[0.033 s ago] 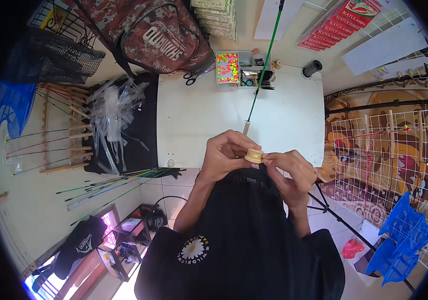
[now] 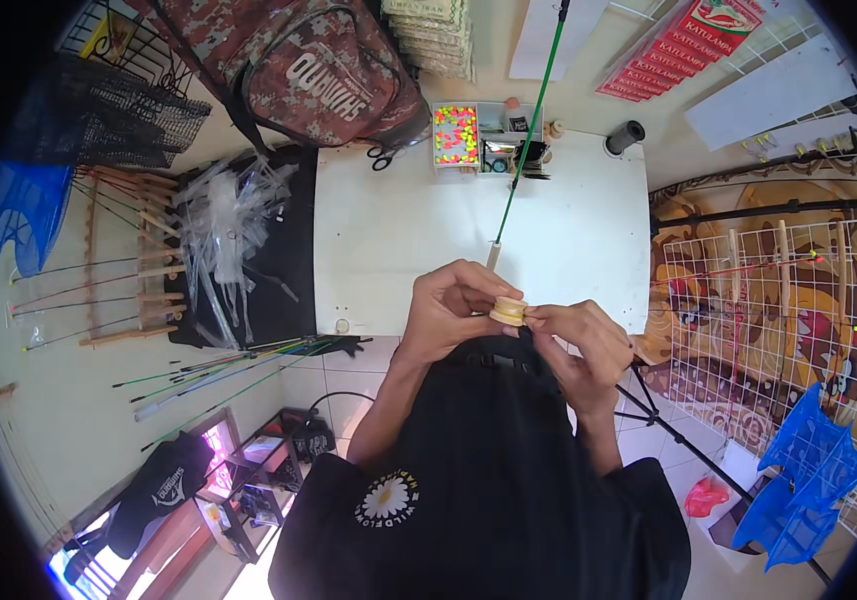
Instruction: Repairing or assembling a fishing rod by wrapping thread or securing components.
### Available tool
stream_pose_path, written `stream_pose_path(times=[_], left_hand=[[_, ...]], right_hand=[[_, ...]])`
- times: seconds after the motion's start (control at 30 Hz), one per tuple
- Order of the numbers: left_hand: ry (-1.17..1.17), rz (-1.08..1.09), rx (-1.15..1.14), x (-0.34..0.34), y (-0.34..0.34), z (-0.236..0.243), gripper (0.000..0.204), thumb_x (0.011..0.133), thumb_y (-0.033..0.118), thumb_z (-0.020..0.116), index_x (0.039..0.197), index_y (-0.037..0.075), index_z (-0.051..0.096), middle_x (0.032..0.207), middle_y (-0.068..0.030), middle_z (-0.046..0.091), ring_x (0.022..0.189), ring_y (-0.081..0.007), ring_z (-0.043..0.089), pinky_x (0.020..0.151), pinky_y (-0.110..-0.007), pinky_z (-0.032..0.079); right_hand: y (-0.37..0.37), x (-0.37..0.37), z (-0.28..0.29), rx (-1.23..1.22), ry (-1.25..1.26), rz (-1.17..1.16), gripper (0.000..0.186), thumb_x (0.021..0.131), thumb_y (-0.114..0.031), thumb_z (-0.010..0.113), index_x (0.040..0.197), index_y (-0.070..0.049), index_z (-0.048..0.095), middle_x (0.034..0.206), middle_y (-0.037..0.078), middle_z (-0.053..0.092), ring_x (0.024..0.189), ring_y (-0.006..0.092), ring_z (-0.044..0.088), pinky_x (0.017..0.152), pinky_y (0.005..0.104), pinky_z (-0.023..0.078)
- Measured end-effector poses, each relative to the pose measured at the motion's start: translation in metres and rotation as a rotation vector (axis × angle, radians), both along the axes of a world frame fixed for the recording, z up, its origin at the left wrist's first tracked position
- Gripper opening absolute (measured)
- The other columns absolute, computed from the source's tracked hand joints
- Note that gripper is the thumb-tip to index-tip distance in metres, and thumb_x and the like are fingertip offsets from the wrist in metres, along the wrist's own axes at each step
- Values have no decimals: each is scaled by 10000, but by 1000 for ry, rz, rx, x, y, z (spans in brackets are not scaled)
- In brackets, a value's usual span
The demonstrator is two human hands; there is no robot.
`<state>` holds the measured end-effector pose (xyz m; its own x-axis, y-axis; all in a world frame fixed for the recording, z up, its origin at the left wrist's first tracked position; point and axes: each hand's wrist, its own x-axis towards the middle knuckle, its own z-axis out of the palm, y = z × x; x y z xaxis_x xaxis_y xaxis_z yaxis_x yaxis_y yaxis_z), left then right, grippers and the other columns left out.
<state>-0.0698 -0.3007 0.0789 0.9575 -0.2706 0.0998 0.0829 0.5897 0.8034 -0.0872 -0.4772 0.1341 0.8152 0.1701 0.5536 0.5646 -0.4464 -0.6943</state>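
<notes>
While my left hand (image 2: 454, 305) pinches the small pale spool (image 2: 509, 310) from its left, my right hand (image 2: 579, 340) grips its other side; a green rod (image 2: 524, 140) lies on the white table (image 2: 399, 240) just beyond my fingers.

A white rectangular surface (image 2: 419, 250) stands against the wall, most of its top bare. At its far edge sits a small compartmented box (image 2: 479, 138), one section packed with bright pink and yellow floats. Just left of that box lie black-handled scissors (image 2: 381, 156). Well to the right of the box, near the far corner, stands a dark cylindrical spool (image 2: 625, 137). A green rod (image 2: 524, 140) slants from beside the box toward the near edge, its pale handle end (image 2: 494, 256) resting on the top.
</notes>
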Motion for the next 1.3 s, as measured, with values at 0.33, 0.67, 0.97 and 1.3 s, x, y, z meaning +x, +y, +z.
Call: stream_pose_path(times=[0.33,0.67,0.97,1.3], left_hand=[[-31,29,33,0,-2,-9,322,703,-173,721,946,-37,561,1023,-167,628,996,-271,654,845,-380,589],[35,4,50,-1,-3,-10,327,714,-159,721,985,-45,575,1039,-172,631,997,-265,655,860,-371,580],[16,-32,49,-3,-7,-11,344,691,-203,698,947,-15,566,1024,-182,634,1024,-276,648,876,-389,576],[25,-85,28,-3,-7,-15,344,707,-206,679,961,-9,558,1051,-197,633,1022,-275,645,868,-388,577]], right_hand=[[3,-1,-4,-37,1,-68,209,656,67,760,750,-16,592,804,86,691,569,176,578,489,264,426],[4,-1,-12,-32,30,-66,241,660,64,763,739,-32,557,824,96,670,590,183,582,482,266,428],[2,-5,-11,-46,47,-83,268,618,52,775,771,-28,570,811,93,646,646,198,619,528,277,484],[2,-9,-22,22,59,-102,293,625,51,765,850,-14,588,788,98,636,661,208,624,542,282,495]])
